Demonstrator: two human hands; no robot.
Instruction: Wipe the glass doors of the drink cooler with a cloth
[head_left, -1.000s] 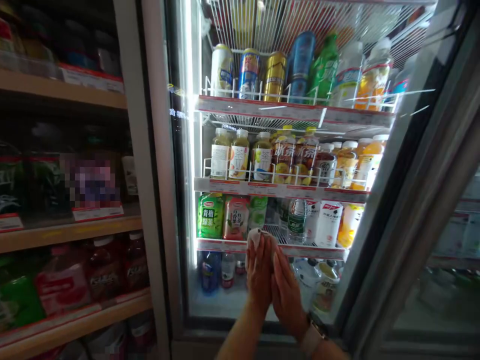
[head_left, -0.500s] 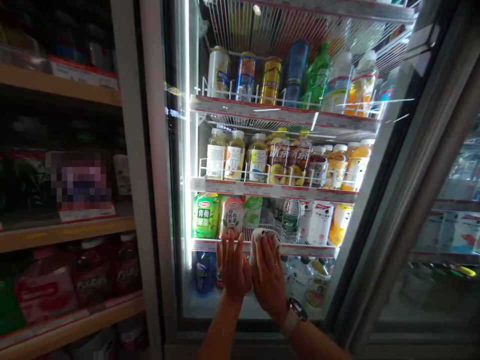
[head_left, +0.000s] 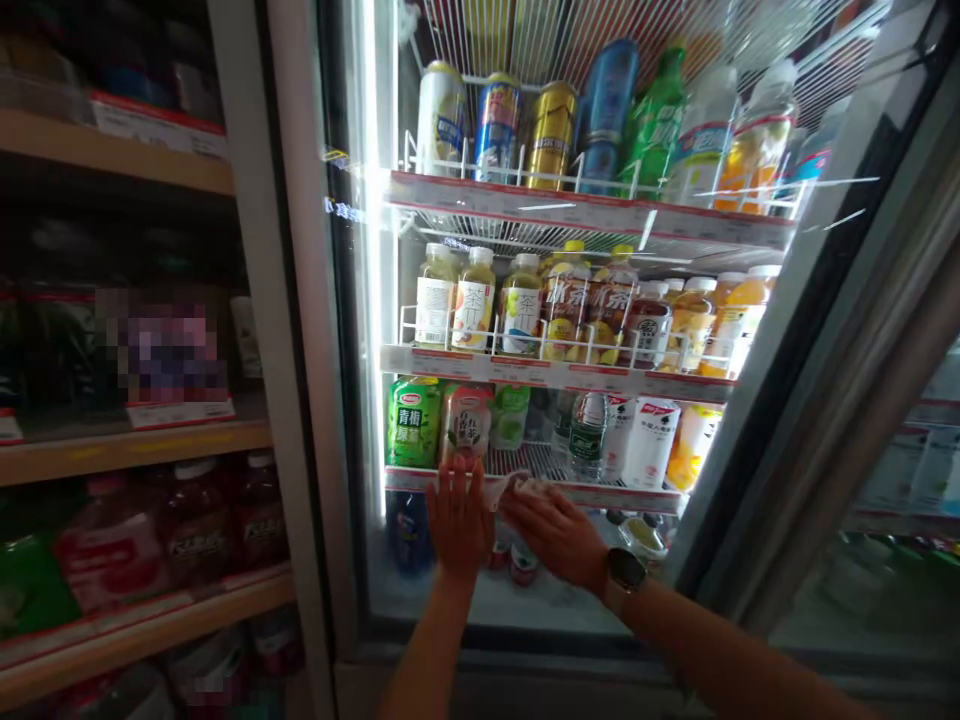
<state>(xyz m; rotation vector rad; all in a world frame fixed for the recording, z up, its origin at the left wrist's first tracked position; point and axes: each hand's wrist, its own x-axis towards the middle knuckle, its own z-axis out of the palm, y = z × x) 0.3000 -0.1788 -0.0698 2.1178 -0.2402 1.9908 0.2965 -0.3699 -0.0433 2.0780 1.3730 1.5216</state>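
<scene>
My left hand (head_left: 459, 525) lies flat with its fingers pointing up, apparently against the glass door (head_left: 450, 610) of a lit drinks cooler. It holds nothing, and its fingertips overlap the lower part of a red tea bottle (head_left: 466, 420). My right hand (head_left: 555, 530), with a dark watch (head_left: 625, 568) on the wrist, presses a crumpled white cloth (head_left: 504, 488). The cloth shows between the two hands, in front of the edge of the third shelf (head_left: 600, 495); part of it is hidden under my right fingers.
Behind the glass stand cans (head_left: 553, 135), tea bottles (head_left: 520, 310) and a green bottle (head_left: 415, 425) on wire shelves. To the right runs a metal door frame (head_left: 817, 430). On the left, an open wooden shelf (head_left: 135, 450) holds more bottles, beyond a grey post (head_left: 259, 250).
My right hand has turned to point left, and its forearm now slants in from further right. The cloth has moved slightly left and down. My left hand stays nearly in place; the view has shifted slightly.
</scene>
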